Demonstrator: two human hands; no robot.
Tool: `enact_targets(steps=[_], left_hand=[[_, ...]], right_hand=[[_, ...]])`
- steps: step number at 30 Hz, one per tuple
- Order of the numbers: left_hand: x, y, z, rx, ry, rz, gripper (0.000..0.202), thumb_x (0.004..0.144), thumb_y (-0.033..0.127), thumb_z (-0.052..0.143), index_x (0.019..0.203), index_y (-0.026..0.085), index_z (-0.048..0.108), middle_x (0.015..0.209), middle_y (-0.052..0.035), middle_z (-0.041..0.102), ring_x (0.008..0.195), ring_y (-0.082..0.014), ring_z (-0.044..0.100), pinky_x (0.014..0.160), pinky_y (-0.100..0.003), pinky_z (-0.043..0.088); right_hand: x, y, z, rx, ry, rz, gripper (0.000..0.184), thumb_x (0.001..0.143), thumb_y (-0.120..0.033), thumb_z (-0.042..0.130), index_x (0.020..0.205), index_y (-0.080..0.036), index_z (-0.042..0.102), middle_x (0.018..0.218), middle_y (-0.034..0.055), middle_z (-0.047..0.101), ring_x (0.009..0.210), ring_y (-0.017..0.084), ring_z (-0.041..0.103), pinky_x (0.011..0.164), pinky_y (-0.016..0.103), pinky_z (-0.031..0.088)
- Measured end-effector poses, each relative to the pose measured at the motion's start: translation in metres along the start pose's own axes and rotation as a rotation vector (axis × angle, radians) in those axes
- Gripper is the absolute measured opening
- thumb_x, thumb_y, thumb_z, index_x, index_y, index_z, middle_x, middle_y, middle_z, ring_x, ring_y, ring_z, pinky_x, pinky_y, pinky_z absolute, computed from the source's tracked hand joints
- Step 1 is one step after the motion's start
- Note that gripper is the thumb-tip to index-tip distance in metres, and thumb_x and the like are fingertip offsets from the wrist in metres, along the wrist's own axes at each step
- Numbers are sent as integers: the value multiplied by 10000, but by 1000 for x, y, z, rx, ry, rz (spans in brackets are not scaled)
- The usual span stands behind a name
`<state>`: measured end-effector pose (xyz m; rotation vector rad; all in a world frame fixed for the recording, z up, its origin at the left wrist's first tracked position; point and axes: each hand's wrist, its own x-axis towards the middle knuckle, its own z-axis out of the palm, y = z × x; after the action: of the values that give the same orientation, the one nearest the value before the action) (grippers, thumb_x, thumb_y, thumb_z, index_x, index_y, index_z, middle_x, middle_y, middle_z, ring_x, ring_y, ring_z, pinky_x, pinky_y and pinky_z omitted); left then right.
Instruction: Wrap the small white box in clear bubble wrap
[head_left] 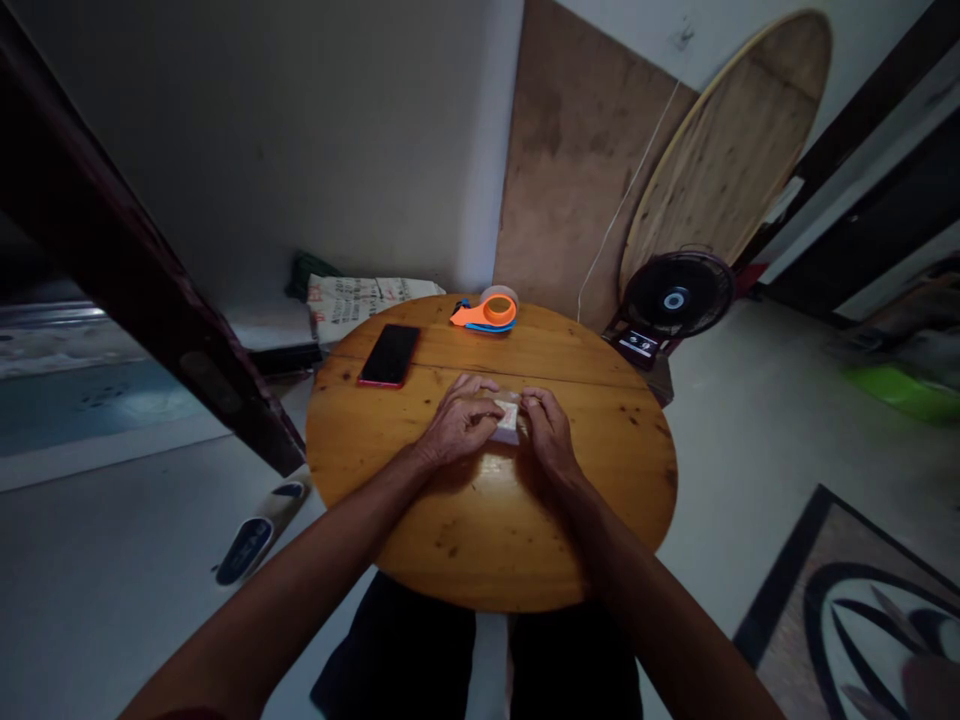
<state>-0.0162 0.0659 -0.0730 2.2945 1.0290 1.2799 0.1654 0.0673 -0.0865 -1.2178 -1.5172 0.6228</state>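
A small white box (508, 434) sits on the round wooden table (480, 550), between my two hands. My left hand (466, 420) grips it from the left, with thumb and fingers bent over its top and far side. My right hand (547, 425) is at the box's far right corner, fingers curled in a pinch. What lies between those fingertips is too small to make out. Something clear and shiny shows along the far edge of the box. Part of the box is hidden by my left fingers.
An orange and blue tape dispenser (491, 312) stands at the table's far edge. A phone with a red edge (390, 356) lies at the left. Beyond the table on the right is a black fan (677, 300); a printed sack (360, 305) is behind on the left.
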Motion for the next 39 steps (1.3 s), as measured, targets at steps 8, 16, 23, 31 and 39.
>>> enact_targets(steps=[8, 16, 23, 31, 39], left_hand=[[-1, -5, 6, -2, 63, 31, 214, 741, 135, 565, 846, 203, 738, 1089, -70, 585, 1065, -208, 544, 934, -379, 446], [-2, -7, 4, -38, 152, -55, 167, 723, 119, 581, 830, 184, 691, 963, -50, 583, 975, -181, 557, 888, -319, 466], [-2, -10, 7, -15, 133, -145, 72, 765, 206, 618, 807, 191, 673, 843, -22, 566, 873, -159, 551, 819, -296, 465], [-2, -1, 3, 10, 56, -144, 120, 724, 188, 627, 839, 182, 661, 809, -14, 537, 807, -155, 528, 742, -278, 445], [-3, 4, -1, 105, 7, -145, 149, 734, 228, 625, 873, 207, 672, 816, -16, 556, 854, -183, 524, 805, -312, 428]], right_hand=[[1, 5, 1, 100, -35, 25, 250, 869, -381, 484, 1012, -200, 583, 1031, 57, 642, 968, 189, 583, 915, 356, 437], [0, 7, -3, 136, -26, 62, 241, 804, -353, 558, 984, -197, 594, 1024, 66, 647, 945, 200, 600, 843, 350, 477], [15, 1, -5, -22, -14, 91, 317, 757, -362, 581, 1019, -184, 607, 1037, 87, 650, 988, 236, 595, 833, 383, 478], [54, -17, 4, -488, -153, -136, 144, 731, -213, 620, 857, -209, 689, 1126, 90, 641, 1007, 245, 594, 887, 422, 465], [45, -34, -6, -532, -231, -214, 118, 767, -176, 605, 775, -212, 717, 950, 55, 676, 897, 190, 600, 853, 344, 451]])
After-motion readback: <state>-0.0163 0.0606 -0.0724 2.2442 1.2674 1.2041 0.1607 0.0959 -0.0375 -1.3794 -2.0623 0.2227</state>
